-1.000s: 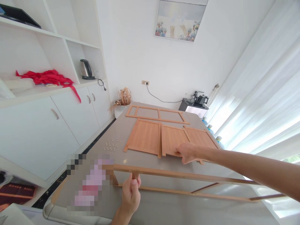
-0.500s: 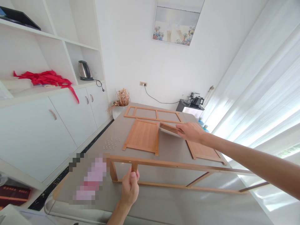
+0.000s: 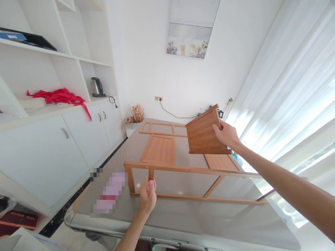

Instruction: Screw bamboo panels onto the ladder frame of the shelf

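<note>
My left hand (image 3: 148,195) is closed around a short crossbar of a long wooden frame (image 3: 180,168), which stands on its edge along the near side of the table. Above the table, my right hand (image 3: 227,134) grips a wooden panel (image 3: 205,132) by its right edge and holds it tilted in the air. One similar panel (image 3: 159,150) lies flat behind the frame. Another flat panel (image 3: 221,162) is partly hidden below the raised one. At the far end rests a second long frame (image 3: 161,129), its right part covered by the held panel.
Several small screws or pegs (image 3: 127,159) stand on the table (image 3: 188,214) at left, near a blurred pink item (image 3: 111,191). White cabinets (image 3: 75,139) line the left side. A dried plant (image 3: 136,114) is beyond the far corner; curtains (image 3: 274,90) hang at right.
My right hand has lifted the panel from low over the table and turned its broad face toward me. My left hand keeps its hold on the frame. The view has shifted slightly.
</note>
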Demonstrator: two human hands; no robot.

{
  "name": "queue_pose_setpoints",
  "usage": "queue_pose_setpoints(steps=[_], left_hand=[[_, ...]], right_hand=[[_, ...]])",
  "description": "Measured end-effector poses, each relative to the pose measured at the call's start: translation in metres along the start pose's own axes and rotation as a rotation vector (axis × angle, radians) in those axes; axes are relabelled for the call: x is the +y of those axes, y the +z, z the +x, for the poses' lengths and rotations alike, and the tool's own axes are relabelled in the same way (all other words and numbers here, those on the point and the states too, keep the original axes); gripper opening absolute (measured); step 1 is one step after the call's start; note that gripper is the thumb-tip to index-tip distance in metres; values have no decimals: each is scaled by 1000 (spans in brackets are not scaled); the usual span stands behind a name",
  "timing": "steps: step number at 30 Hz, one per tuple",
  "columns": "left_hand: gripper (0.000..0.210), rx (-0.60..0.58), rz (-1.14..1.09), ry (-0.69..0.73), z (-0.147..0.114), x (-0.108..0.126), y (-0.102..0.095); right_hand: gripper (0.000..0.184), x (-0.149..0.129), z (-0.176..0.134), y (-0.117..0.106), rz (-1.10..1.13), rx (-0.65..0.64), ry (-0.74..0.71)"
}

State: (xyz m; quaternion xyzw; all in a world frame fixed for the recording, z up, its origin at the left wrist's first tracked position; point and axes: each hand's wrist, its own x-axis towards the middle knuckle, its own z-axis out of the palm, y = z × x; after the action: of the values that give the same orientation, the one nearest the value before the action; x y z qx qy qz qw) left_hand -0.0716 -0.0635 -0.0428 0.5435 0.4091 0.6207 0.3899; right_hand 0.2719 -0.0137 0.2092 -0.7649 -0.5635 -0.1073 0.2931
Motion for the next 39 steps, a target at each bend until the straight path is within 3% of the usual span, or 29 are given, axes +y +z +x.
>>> queue_pose_setpoints(steps=[4, 10, 16, 19, 21, 23, 24, 26, 29, 31, 35, 39], left_hand=[[56, 11, -7, 13, -1, 3, 0], [46, -79, 67, 34, -4, 16, -8], [30, 94, -12, 128, 2, 32, 2], [36, 271, 23, 313, 5, 32, 7], [42, 437, 174, 533, 4, 38, 7], [44, 516, 325, 789, 2, 58, 7], [43, 486, 363, 906, 2, 74, 9], [34, 269, 383, 1009, 4, 114, 21], [23, -229, 433, 877, 21, 176, 56], [31, -436, 568, 744, 41, 200, 84], [60, -688, 826, 572, 74, 201, 128], [59, -852, 887, 517, 84, 188, 143]], right_hand=[[30, 5, -12, 15, -26, -17, 15], [28, 7, -15, 23, -55, -98, 54], [24, 14, -28, 37, -125, -356, 2], [27, 18, -32, 43, -164, -444, -30], [29, 20, -33, 45, -183, -477, -46], [30, 21, -32, 47, -193, -509, -61], [30, 21, -32, 48, -197, -526, -68], [29, 21, -32, 49, -203, -559, -81], [26, 20, -32, 51, -203, -602, -105], [25, 18, -33, 50, -198, -636, -125], [22, 14, -38, 47, -181, -710, -175], [28, 12, -48, 44, -157, -785, -203]])
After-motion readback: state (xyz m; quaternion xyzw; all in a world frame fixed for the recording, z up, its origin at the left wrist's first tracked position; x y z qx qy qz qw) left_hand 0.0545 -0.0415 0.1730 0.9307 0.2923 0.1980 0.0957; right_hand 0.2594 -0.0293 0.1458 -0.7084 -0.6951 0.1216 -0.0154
